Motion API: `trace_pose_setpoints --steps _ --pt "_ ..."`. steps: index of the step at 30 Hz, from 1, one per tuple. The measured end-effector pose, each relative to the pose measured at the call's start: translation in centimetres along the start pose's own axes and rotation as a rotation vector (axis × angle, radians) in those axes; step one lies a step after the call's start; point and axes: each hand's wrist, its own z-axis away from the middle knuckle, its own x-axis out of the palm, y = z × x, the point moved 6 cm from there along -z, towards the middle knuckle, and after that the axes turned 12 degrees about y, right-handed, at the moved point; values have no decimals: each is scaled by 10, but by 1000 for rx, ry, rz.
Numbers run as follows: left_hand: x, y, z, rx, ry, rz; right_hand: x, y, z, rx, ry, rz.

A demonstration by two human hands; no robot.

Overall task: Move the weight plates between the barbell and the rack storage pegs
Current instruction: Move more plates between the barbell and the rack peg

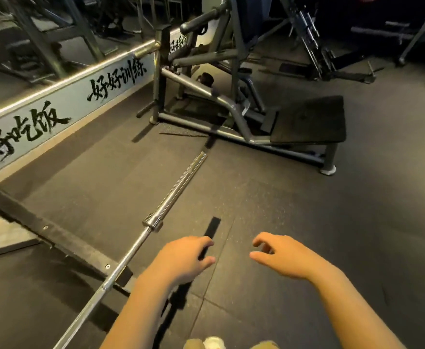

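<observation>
A steel barbell (135, 245) lies on the rubber floor, running from the lower left up to the middle. Its sleeve (181, 190) is bare past the collar (153, 221). A thin black weight plate (212, 226) stands on edge, seen edge-on from above. My left hand (181, 260) has fingers and thumb around its top rim, just right of the bar. My right hand (284, 255) hovers to the right of the plate with curled, spread fingers and holds nothing. A grey post (161, 79) carries a storage peg (147, 47) with no plate on it.
A black rack base beam (42, 230) crosses under the bar at left. A grey machine frame with a black footplate (312, 119) stands ahead. A mirror wall with a lettered white strip (80, 96) runs along the left. My shoes (214, 343) show at the bottom.
</observation>
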Motion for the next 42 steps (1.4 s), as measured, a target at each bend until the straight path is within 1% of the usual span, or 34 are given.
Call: trace_pose_setpoints --steps 2,6,8,10,13,16,18,21,23,26,28,30,31,34,36,38,40,41,42 --pt "-11 11 -50 11 45 -3 -26 26 -36 22 8 -21" --pt "-19 21 -143 -13 12 -54 -79 62 -129 -8 61 -90" --pt "-22 27 -193 -45 14 -26 -106 74 -178 -52 75 -103" --pt "-32 37 -241 -71 71 15 -132 88 -224 -87 69 -106" --pt "-60 46 -308 -119 182 12 -170 103 -292 -117 38 -84" --pt "-93 34 -352 -211 311 28 -197 98 -356 -190 42 -65" --pt "-106 16 -367 -296 338 17 -207 81 -392 -257 13 -83" --pt "-113 -28 -398 -427 306 9 -219 52 -453 -359 -50 -96" --pt "-116 -64 -434 -523 310 23 -231 35 -508 -416 -70 -76" --pt "-121 -102 -493 -586 272 87 -248 15 -578 -462 -87 -35" --pt "-135 -126 -535 -605 286 128 -261 5 -627 -458 -153 41" --pt "-159 -146 -565 -656 382 145 -279 -6 -675 -465 -218 156" --pt "-173 -157 -575 -687 451 152 -289 -16 -701 -476 -219 189" --pt "-215 -193 -584 -827 646 206 -310 -69 -772 -534 -102 188" --pt "-233 -218 -575 -917 713 217 -305 -118 -797 -608 -97 108" --pt "-241 -240 -562 -1024 746 229 -287 -167 -808 -724 -196 98" --pt "-245 -262 -548 -1163 808 250 -263 -220 -814 -879 -321 143" --pt "-246 -265 -546 -1193 817 258 -258 -233 -814 -919 -345 158" --pt "-249 -274 -543 -1260 843 254 -250 -260 -817 -998 -386 166"
